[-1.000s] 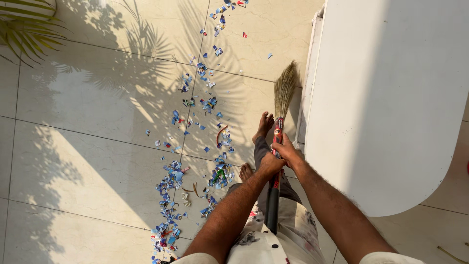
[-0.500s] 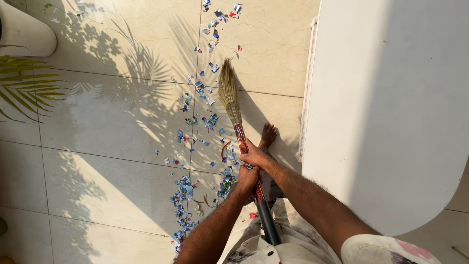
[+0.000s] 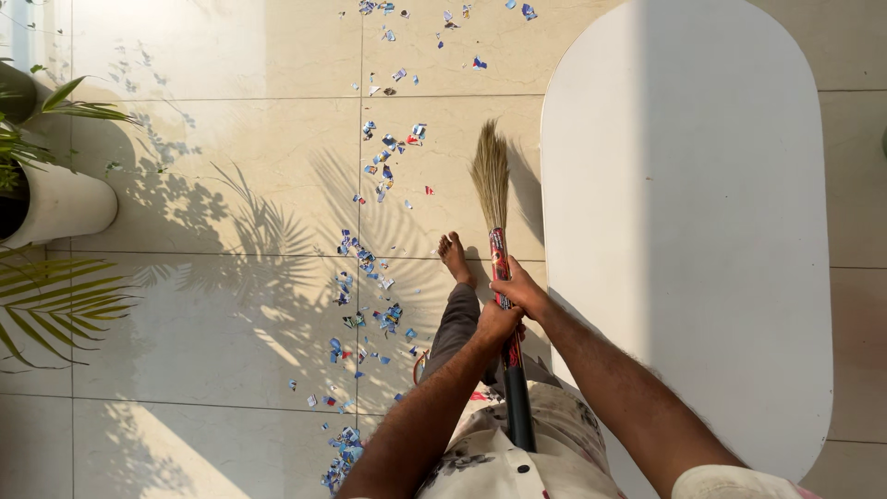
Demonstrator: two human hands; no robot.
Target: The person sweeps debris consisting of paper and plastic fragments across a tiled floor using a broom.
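Both hands grip a grass broom (image 3: 500, 277) by its red patterned handle, the brush of pale bristles pointing to the far side and resting on the tiled floor (image 3: 203, 212) just left of a white oval table (image 3: 702, 212). The right hand (image 3: 520, 288) is wrapped round the handle a little farther along, fingers curled fully about it; the left hand (image 3: 497, 323) is closed tight on the handle just nearer, the two hands touching. The dark end of the handle runs near, toward the person's patterned shirt. A bare foot (image 3: 455, 258) stands on the floor just left of the broom. Scraps of torn blue paper (image 3: 370, 268) lie scattered in a loose line left of the foot, from near to far. A white plant pot (image 3: 65, 205) sits at the far left
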